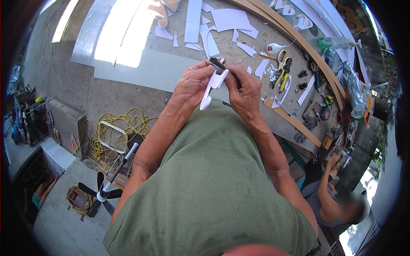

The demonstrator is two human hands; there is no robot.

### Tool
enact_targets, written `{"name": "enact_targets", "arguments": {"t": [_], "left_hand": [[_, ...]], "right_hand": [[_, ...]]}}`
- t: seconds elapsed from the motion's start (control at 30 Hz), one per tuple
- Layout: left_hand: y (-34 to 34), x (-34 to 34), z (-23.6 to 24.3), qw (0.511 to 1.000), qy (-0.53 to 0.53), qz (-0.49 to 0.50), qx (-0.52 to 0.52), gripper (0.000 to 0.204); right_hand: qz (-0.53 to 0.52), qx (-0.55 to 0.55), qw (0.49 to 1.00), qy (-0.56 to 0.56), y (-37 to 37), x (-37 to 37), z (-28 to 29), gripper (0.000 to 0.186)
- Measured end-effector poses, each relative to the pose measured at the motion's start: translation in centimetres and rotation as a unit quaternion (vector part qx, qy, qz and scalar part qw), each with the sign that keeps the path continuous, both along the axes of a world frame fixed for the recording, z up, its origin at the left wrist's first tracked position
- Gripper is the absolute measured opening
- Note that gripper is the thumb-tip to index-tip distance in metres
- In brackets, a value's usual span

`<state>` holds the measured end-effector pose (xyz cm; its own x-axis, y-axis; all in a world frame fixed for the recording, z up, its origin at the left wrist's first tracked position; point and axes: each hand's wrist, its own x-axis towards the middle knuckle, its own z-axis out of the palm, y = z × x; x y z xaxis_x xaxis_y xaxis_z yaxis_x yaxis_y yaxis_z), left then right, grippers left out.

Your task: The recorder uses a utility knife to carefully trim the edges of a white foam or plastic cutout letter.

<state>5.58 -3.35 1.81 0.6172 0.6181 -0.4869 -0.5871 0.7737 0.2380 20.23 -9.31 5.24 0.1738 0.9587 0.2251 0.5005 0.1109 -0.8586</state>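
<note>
My left hand (194, 81) and my right hand (243, 87) meet above my lap at the near edge of the worktable (149, 68). A curved white cut piece (217, 78) is between them, its long arm hanging down, with the fingers of my left hand closed on it. Across its top lies a dark flat tool (217, 64), its exact kind unclear; my right hand is closed round the darker part of it, thumb near the white piece. Fingertips behind the piece are partly hidden.
White offcuts (228, 19), scissors (281, 62), yellow-handled snips (284, 77), a glue bottle (274, 48) and long brown strips (307, 47) lie on the table. A co-worker (329, 205) is at right, another person's legs (45, 190) at far left. Yellow cord (119, 123) and a fan (100, 196) are below left.
</note>
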Motion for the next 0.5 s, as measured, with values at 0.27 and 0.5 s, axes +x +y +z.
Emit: {"name": "enact_targets", "arguments": {"t": [0.27,0.5], "left_hand": [[0.5,-0.1,-0.4,0.997,-0.061,0.005,0.047,0.037],[0.6,0.2,0.4,0.993,-0.070,0.014,0.093,0.038]], "right_hand": [[-0.026,0.006,1.000,0.007,1.2,-0.4,0.7,0.011],[-0.044,-0.005,0.999,-0.001,1.4,-0.7,1.0,0.016]]}}
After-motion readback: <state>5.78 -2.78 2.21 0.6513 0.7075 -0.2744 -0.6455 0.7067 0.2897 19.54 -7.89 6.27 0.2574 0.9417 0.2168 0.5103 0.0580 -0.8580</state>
